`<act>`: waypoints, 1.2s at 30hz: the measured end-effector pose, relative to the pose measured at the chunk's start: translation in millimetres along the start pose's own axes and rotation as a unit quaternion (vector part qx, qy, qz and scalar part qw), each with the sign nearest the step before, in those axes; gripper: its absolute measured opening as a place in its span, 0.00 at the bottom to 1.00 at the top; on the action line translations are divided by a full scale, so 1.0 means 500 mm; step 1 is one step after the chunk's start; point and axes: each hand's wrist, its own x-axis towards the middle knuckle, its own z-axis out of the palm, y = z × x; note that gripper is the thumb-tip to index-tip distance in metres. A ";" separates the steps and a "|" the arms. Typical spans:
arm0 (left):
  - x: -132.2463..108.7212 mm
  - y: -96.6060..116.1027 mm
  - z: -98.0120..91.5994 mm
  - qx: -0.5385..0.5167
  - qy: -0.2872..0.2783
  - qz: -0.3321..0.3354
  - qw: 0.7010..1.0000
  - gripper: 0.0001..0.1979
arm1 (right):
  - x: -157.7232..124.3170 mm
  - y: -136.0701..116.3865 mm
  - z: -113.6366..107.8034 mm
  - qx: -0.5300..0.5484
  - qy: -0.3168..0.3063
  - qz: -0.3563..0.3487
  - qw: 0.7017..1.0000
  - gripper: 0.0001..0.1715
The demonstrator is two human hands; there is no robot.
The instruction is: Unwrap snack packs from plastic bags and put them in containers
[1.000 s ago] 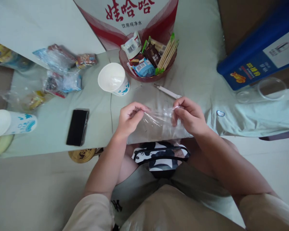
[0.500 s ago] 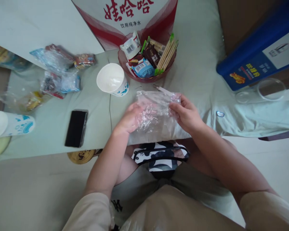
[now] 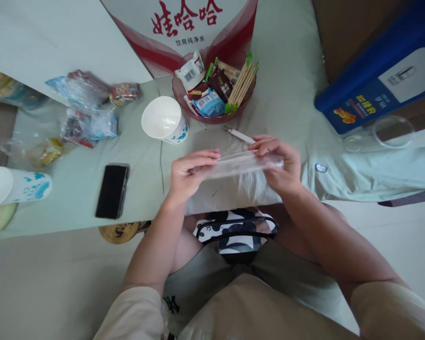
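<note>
Beyond L hand [image 3: 186, 177] grip, 娃哈哈 is printed on carton [image 3: 194, 28], w/ 饮用纯净水 below; barcodes are shown on bowl's wrappers [image 3: 190, 75]. R of R hand [image 3: 285, 163], blue box [image 3: 350, 97] txt. can't be read.

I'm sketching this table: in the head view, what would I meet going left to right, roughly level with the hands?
Paper cup → phone → left hand → clear plastic → right hand → small oval patch → clear cup.

Dim, soft shadows, plastic [image 3: 235, 165] blurred (slightly)
</note>
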 end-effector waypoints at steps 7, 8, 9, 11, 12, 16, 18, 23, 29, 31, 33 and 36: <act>0.009 -0.009 -0.060 0.256 -0.202 0.055 0.944 0.11 | 0.009 0.027 -0.037 -0.169 -0.198 0.013 0.965 0.07; 0.006 -0.009 -0.063 0.290 -0.226 0.034 0.929 0.12 | 0.009 0.032 -0.042 -0.201 -0.245 0.019 0.948 0.05; 0.001 -0.008 -0.064 0.319 -0.249 0.012 0.914 0.13 | 0.008 0.035 -0.046 -0.228 -0.282 0.022 0.932 0.05; -0.010 -0.002 -0.060 0.360 -0.289 -0.025 0.887 0.16 | 0.006 0.038 -0.052 -0.260 -0.328 0.019 0.908 0.08; -0.016 0.002 -0.056 0.373 -0.303 -0.036 0.876 0.18 | 0.005 0.038 -0.053 -0.267 -0.339 0.014 0.902 0.09; -0.028 0.011 -0.048 0.385 -0.277 -0.034 0.880 0.15 | 0.003 0.034 -0.050 -0.255 -0.345 -0.009 0.903 0.10; -0.026 0.008 -0.051 0.361 -0.247 -0.021 0.899 0.08 | 0.003 0.031 -0.046 -0.240 -0.333 -0.015 0.912 0.12; -0.015 0.001 -0.057 0.256 -0.180 -0.099 0.945 0.09 | 0.000 0.025 -0.029 -0.222 -0.301 -0.011 0.927 0.17; -0.009 0.000 -0.040 0.182 -0.056 -0.193 0.963 0.14 | -0.006 0.028 -0.008 -0.230 -0.248 0.039 0.940 0.31; -0.005 -0.006 -0.036 0.191 -0.043 -0.196 0.961 0.13 | -0.005 0.027 -0.006 -0.237 -0.230 0.056 0.942 0.31; -0.002 -0.011 -0.032 0.208 -0.038 -0.198 0.957 0.13 | -0.005 0.024 -0.005 -0.248 -0.222 0.076 0.940 0.28; 0.000 -0.012 -0.026 0.227 -0.038 -0.200 0.953 0.13 | -0.004 0.020 -0.004 -0.274 -0.206 0.108 0.933 0.23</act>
